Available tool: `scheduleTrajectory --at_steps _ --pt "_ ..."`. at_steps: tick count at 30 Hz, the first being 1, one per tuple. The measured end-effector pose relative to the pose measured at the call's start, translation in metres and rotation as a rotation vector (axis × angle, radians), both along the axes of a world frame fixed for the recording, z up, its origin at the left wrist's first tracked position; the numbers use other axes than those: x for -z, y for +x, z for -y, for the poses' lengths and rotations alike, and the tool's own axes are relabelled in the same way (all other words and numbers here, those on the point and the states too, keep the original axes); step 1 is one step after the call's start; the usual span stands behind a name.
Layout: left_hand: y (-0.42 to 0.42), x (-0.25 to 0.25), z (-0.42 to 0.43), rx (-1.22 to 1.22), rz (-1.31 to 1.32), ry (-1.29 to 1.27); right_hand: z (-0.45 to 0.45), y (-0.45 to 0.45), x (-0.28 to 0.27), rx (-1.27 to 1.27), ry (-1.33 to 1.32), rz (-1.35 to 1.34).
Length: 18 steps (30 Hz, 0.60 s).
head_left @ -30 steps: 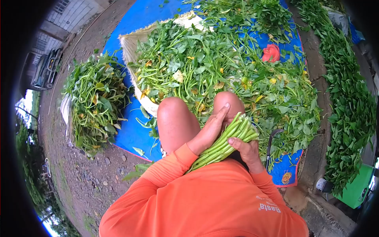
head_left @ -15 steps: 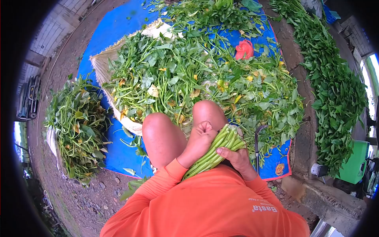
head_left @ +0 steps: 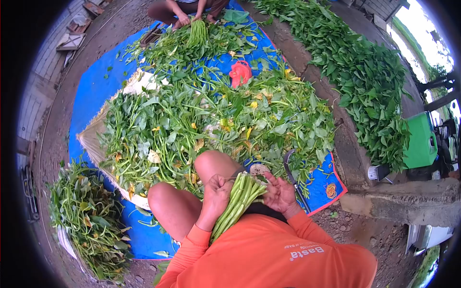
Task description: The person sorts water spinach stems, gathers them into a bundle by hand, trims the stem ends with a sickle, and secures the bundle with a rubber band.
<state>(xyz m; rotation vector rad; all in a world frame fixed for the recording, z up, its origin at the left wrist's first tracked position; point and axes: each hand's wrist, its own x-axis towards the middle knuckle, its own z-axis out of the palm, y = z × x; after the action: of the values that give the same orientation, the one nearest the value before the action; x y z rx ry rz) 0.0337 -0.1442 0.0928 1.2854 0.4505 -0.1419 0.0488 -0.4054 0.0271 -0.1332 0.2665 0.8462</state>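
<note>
A bundle of green leafy-vegetable stalks (head_left: 236, 202), which look like water spinach, lies slanted across my lap with its cut ends up. My left hand (head_left: 217, 192) is closed in a fist against the bundle's left side. What its fingers pinch is too small to make out. To the right of the cut ends, my right hand (head_left: 281, 196) has its fingers apart and grips nothing visible. A sickle (head_left: 291, 168) with a dark handle rests on the tarp just beyond my right hand.
Loose greens (head_left: 158, 129) cover much of the blue tarp (head_left: 91, 103). A heap (head_left: 86, 216) stands at left, leafy bundles (head_left: 360, 86) at right. Rubber bands (head_left: 331, 190), a red plastic bag (head_left: 240, 73) and a green container (head_left: 420, 144) are nearby. Opposite, another person's hands (head_left: 189, 19) hold stalks.
The view has swung, bringing the other person into sight. My right hand has come off the bundle and its fingers have spread. My left hand stays closed beside the stalks.
</note>
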Motion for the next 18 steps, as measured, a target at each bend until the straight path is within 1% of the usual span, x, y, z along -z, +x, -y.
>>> scheduleTrajectory --at_steps 1,2,3,5,7,8,11,12,13,14,15,16,17,18 --pt "0.003 -0.01 0.004 0.01 0.002 0.032 0.002 -0.002 -0.015 -0.119 0.149 0.049" --pt "0.003 -0.022 0.009 0.015 0.005 0.063 0.006 -0.006 -0.012 -0.269 0.206 0.111" --pt "0.002 -0.03 0.012 0.014 0.008 0.095 0.003 -0.004 -0.025 -0.284 0.209 0.126" --pt "-0.001 -0.017 0.013 0.054 0.067 0.199 0.003 0.013 -0.042 -0.21 0.176 0.251" --pt "-0.001 -0.021 0.016 0.055 0.135 0.301 0.007 0.031 -0.081 -0.176 0.136 0.404" --pt "-0.001 -0.022 0.015 0.022 0.139 0.301 0.007 0.034 -0.099 -0.157 0.117 0.483" --pt "-0.009 -0.022 0.014 -0.065 0.147 0.294 0.006 0.026 -0.13 -0.523 -0.002 0.746" --pt "-0.018 -0.018 0.002 -0.117 0.148 0.094 -0.002 0.023 -0.14 -0.688 -0.141 0.888" --pt "-0.025 -0.02 -0.009 0.005 0.293 0.199 -0.019 0.015 -0.142 -0.863 -0.278 1.002" --pt "-0.032 -0.023 -0.019 0.127 0.436 0.305 -0.033 0.008 -0.135 -0.632 -0.208 1.006" --pt "-0.034 -0.032 -0.023 0.248 0.582 0.411 -0.055 0.0 -0.162 -0.361 -0.284 0.924" --pt "-0.03 -0.065 -0.006 0.244 0.739 0.521 -0.074 0.008 -0.167 -0.153 -0.429 1.29" --pt "-0.03 -0.082 0.001 0.245 0.816 0.616 -0.092 0.014 -0.171 0.089 -0.579 1.632" --pt "-0.034 -0.085 0.002 0.238 0.845 0.669 -0.112 0.013 -0.167 0.074 -0.607 1.728"
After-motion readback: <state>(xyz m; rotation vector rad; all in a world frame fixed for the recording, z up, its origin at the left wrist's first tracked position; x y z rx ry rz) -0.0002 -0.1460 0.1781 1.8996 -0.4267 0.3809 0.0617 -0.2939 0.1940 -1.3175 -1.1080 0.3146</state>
